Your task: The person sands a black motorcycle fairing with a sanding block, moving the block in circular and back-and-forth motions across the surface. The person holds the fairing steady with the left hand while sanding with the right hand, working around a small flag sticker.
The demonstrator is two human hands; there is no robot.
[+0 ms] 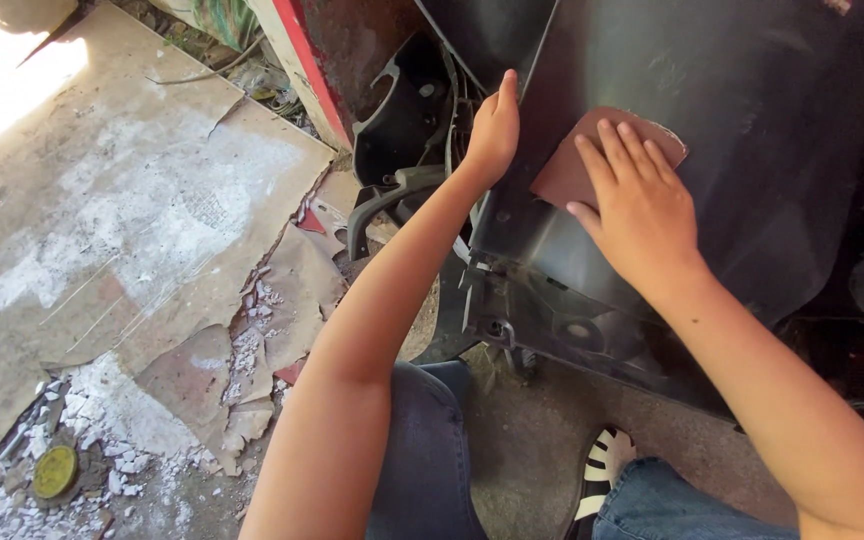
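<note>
The right hand [642,205] lies flat, fingers spread and pressed down on a reddish-brown sheet of sandpaper [574,160], pinning it against the smooth outer face of a black plastic vehicle body panel [752,130]; the open palm spreads pressure evenly across the abrasive, judging by how the sheet hugs the surface. The left hand [494,130] reaches up to the panel's left edge, fingers together and extended along it, thumb hidden behind, seemingly bracing the part so it does not shift under the rubbing hand. The panel stands tilted upright in front of the person's knees, its lower moulded brackets [512,320] near the ground, which puts the worked area within easy arm's reach. Blue jeans [427,450] and a black-and-white striped shoe [602,470] show below. To the left, the floor is covered with worn, torn cardboard [132,200] and white flakes, with a round yellow-green lid [55,470] lying among them.
</note>
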